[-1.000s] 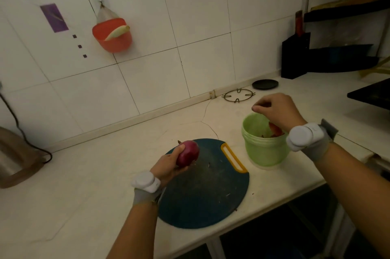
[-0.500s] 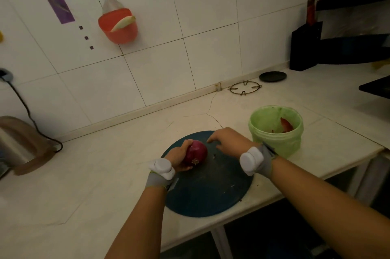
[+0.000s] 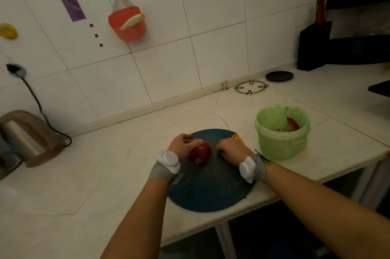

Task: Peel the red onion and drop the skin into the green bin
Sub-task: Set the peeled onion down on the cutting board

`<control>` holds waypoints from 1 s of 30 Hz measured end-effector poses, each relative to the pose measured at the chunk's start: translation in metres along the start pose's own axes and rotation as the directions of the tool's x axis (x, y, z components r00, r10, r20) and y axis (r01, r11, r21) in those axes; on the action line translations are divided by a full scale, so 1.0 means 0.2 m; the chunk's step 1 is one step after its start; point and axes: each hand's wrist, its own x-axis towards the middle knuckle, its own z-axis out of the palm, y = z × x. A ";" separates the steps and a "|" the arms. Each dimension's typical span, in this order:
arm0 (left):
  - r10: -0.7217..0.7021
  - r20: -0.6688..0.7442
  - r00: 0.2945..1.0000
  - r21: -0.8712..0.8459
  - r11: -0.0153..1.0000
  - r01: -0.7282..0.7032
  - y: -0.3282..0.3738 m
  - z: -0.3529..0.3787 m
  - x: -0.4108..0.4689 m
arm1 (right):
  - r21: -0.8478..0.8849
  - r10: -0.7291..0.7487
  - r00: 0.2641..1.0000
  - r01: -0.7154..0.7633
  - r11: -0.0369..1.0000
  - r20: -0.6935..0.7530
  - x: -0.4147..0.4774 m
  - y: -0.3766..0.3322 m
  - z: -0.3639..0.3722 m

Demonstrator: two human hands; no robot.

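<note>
Centre frame, the left hand point(image 3: 183, 146) grips the red onion point(image 3: 201, 152) on the board point(image 3: 211, 191), root end pointing down-frame. The right hand point(image 3: 231, 149), fingers curled and contents unclear, rests just right of it; the green bin point(image 3: 278, 146) stands further right.

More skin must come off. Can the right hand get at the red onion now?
Probably yes. The right hand sits on the cutting board just right of the red onion, with only bare board between. The left hand grips the onion's left side, leaving its right side exposed.
</note>
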 end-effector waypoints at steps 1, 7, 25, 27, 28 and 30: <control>0.006 0.013 1.000 0.004 1.000 -0.006 -0.01 0.00 -0.01 | 0.019 -0.002 0.999 0.003 1.000 -0.035 -0.01 0.00 -0.03; -0.031 0.180 0.983 0.050 0.999 0.022 -0.04 -0.04 -0.07 | 0.229 0.239 0.853 -0.145 0.963 -0.464 -0.13 0.09 -0.42; 0.097 0.080 0.992 -0.047 0.995 -0.093 -0.07 0.11 -0.10 | 0.144 0.429 0.785 -0.410 0.901 -0.447 -0.35 0.27 -0.61; 0.094 0.107 0.990 -0.016 0.996 -0.092 -0.06 0.08 -0.10 | 0.151 0.367 0.808 -0.337 0.929 -0.460 -0.33 0.22 -0.61; 0.090 0.112 0.990 -0.003 0.996 -0.091 -0.05 0.08 -0.10 | 0.158 0.332 0.822 -0.292 0.943 -0.463 -0.33 0.19 -0.60; 0.082 0.111 0.990 0.016 0.996 -0.084 -0.05 0.06 -0.10 | 0.179 0.255 0.859 -0.193 0.965 -0.445 -0.31 0.12 -0.58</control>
